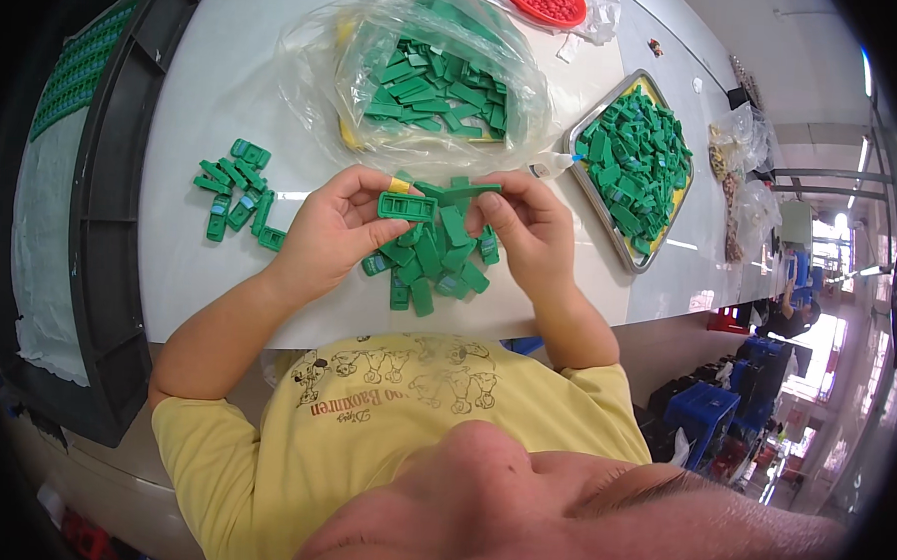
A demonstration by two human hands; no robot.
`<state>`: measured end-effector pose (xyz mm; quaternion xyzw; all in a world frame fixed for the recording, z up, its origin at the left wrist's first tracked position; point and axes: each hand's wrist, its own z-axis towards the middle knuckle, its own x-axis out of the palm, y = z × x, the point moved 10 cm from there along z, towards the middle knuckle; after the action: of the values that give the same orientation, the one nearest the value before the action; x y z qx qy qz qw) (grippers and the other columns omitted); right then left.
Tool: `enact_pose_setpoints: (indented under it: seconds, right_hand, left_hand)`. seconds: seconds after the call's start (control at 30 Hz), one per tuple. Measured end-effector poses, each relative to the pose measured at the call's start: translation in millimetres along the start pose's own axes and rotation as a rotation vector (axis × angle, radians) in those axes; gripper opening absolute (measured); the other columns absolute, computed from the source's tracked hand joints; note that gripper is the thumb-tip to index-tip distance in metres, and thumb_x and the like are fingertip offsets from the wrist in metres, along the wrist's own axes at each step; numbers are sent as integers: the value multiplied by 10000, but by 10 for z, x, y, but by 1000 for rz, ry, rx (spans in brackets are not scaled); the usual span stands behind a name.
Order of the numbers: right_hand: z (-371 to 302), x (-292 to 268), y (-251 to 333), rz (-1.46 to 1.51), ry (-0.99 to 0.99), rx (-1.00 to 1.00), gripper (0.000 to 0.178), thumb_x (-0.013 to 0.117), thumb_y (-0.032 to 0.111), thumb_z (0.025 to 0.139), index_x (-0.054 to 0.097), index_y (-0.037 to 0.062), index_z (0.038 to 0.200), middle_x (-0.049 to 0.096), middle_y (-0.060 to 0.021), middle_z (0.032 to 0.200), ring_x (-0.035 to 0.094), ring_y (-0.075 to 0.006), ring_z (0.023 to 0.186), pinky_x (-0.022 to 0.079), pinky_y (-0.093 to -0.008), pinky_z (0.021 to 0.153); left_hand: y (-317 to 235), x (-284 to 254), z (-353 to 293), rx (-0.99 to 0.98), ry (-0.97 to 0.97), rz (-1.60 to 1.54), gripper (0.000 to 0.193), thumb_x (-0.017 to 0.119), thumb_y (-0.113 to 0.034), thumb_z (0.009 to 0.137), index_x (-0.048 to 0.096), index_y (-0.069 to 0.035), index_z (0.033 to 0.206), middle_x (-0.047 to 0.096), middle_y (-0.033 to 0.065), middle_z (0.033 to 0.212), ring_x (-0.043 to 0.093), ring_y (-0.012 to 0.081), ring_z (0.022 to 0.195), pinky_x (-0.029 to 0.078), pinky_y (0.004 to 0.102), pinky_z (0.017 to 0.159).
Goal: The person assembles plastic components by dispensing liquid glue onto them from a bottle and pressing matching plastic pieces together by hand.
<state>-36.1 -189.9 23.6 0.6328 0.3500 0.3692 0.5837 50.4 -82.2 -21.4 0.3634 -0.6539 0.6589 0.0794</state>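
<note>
My left hand [336, 225], yellow tape round one finger, pinches a green rectangular plastic part [407, 207] whose hollow, ribbed side faces up. Between the thumb and fingers of my right hand [531, 224] is a thin flat green plastic piece [471, 191], seen nearly edge-on. The two parts are close together but apart. Below and between my hands lies a loose pile of green plastic pieces [427, 259] on the white table. To the left sits a smaller group of green blocks [243, 209], some with bluish patches.
A clear plastic bag [307, 84] of green pieces lies open beyond my hands. At right is a metal tray [612, 230] heaped with green parts; a white bottle [548, 166] with a blue tip lies beside it. A red bowl [581, 14] stands far back, a dark crate [121, 206] at left.
</note>
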Motion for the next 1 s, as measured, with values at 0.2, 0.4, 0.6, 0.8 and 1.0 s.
enact_pose_setpoints:
  seconds: [0.2, 0.4, 0.6, 0.8, 1.0]
  right_hand:
    - [-26, -66, -120, -25, -57, -102, 150, 515, 46, 847, 548, -44, 964, 565, -78, 791, 538, -122, 684, 439, -227, 616]
    - [-30, -78, -377, 160, -112, 55, 143, 543, 29, 824, 517, -42, 945, 580, -96, 742, 563, -140, 636, 461, -238, 590]
    - [41, -21, -590, 216, -98, 153, 120, 551, 21, 814, 482, -24, 900, 589, -100, 734, 574, -132, 622, 477, -238, 565]
    - [76, -14, -715, 123, -77, 179, 119, 572, 7, 796, 485, -18, 874, 582, -80, 718, 563, -106, 608, 465, -207, 551]
    - [39, -73, -677, -155, -143, 46, 164, 622, -15, 752, 485, -2, 842, 561, -37, 716, 537, -57, 609, 440, -166, 529]
  left_hand:
    - [151, 36, 96, 5, -4, 50, 280, 538, 85, 773, 431, 0, 1018, 522, 107, 1043, 513, 153, 995, 438, 265, 857]
    - [182, -3, 145, 78, -15, 84, 273, 534, 86, 774, 426, 3, 1010, 487, 110, 1072, 501, 161, 1014, 426, 273, 879]
    - [267, -61, 192, 134, -12, 191, 289, 504, 118, 772, 414, 10, 1025, 464, 115, 1093, 490, 167, 1035, 419, 278, 897]
    - [309, -106, 224, 216, -13, 298, 305, 494, 163, 737, 444, 23, 1003, 475, 120, 1078, 516, 173, 1003, 470, 272, 849]
    - [209, -70, 180, 347, -60, 582, 295, 536, 157, 701, 507, 28, 964, 528, 120, 999, 578, 170, 884, 534, 256, 715]
